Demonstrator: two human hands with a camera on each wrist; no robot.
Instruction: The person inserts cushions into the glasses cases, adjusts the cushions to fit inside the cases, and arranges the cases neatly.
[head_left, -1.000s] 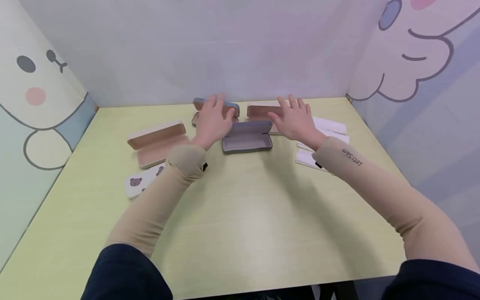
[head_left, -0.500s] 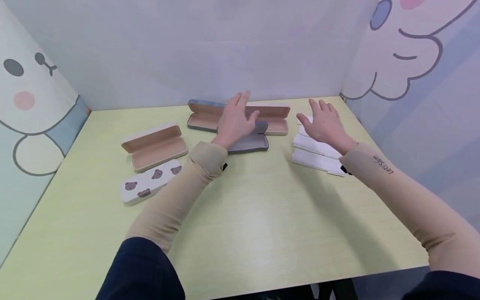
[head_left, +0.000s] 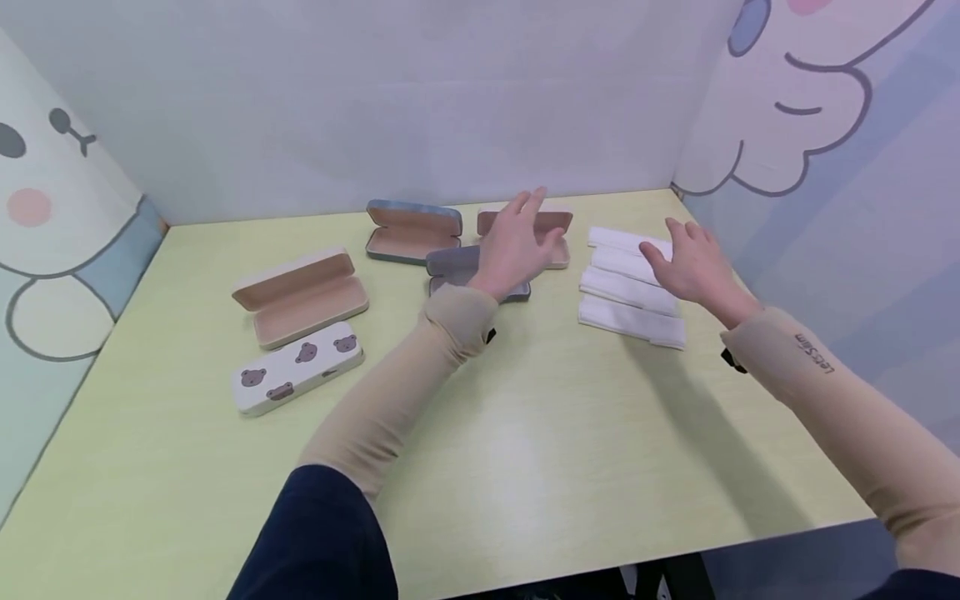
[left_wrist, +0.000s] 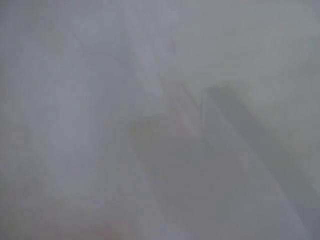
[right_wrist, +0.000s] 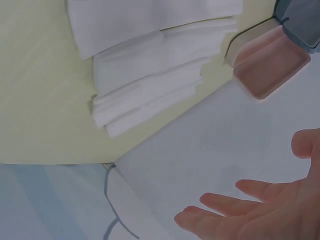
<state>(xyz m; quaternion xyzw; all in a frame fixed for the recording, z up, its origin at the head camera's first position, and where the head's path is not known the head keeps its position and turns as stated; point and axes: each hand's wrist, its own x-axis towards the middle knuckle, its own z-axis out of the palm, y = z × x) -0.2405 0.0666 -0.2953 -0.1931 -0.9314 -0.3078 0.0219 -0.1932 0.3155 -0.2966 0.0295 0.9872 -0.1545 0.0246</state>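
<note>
My left hand [head_left: 516, 248] is spread with fingers extended, above the grey open glasses case [head_left: 452, 262] and overlapping the pink-lined open case [head_left: 558, 252] behind it. Nothing is in its grasp. My right hand [head_left: 699, 267], fingers apart and also holding nothing, hovers by the right end of several folded white cloths [head_left: 628, 287] laid in a row. In the right wrist view that hand [right_wrist: 250, 210] shows loosely extended fingers, with the cloths [right_wrist: 155, 55] beyond. The left wrist view is too blurred and dim to make out the hand.
An open blue-lidded glasses case [head_left: 412, 237] stands at the back. To the left lie an open pink-lined case [head_left: 311, 312] and a closed white case with bear faces [head_left: 298, 367]. A wall [head_left: 375, 100] borders the table [head_left: 540, 433] behind.
Both hands have moved to the right: the left from the blue case across the grey one, the right past the cloths, uncovering them. The head view has shifted slightly right.
</note>
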